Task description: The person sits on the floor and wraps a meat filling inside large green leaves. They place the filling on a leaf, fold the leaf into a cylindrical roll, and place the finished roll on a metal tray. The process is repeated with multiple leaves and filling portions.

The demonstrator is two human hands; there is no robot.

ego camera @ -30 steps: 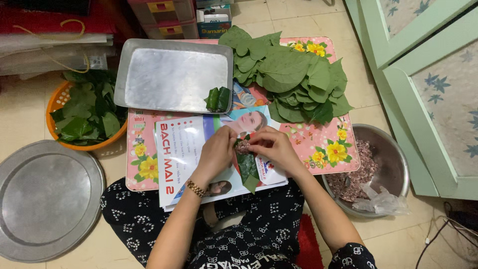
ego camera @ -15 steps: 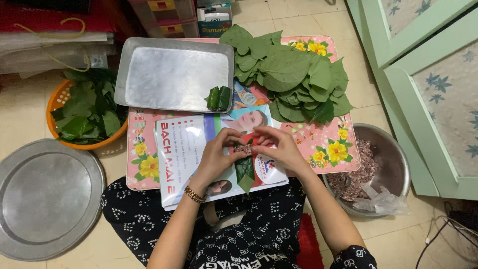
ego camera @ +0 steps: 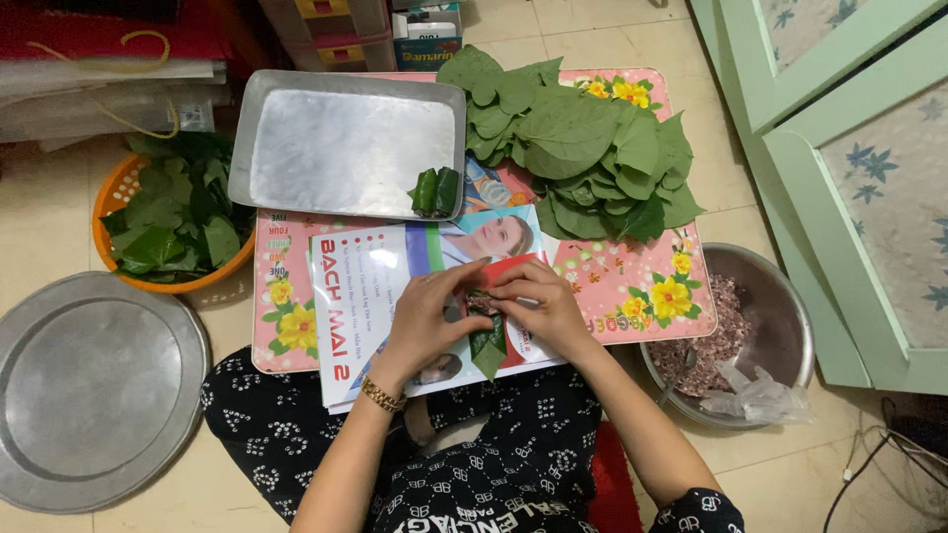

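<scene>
Head view: left hand (ego camera: pixel 423 318) and right hand (ego camera: pixel 546 308) meet over magazine (ego camera: pixel 380 286), fingers of both pinched on dark green leaf (ego camera: pixel 488 341) — glossy, half rolled, pointed tip hanging toward lap (filling hidden). Two finished rolls (ego camera: pixel 436 191) sit on tray (ego camera: pixel 336 138) corner.

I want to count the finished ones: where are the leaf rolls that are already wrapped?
In the head view, two rolled leaves lie in the lower right corner of the rectangular metal tray, just left of the loose leaf pile.

Home floor (ego camera: pixel 59 227) — low table (ego camera: pixel 632 286); leaves (ego camera: pixel 583 148); trays (ego camera: pixel 346 143).
</scene>
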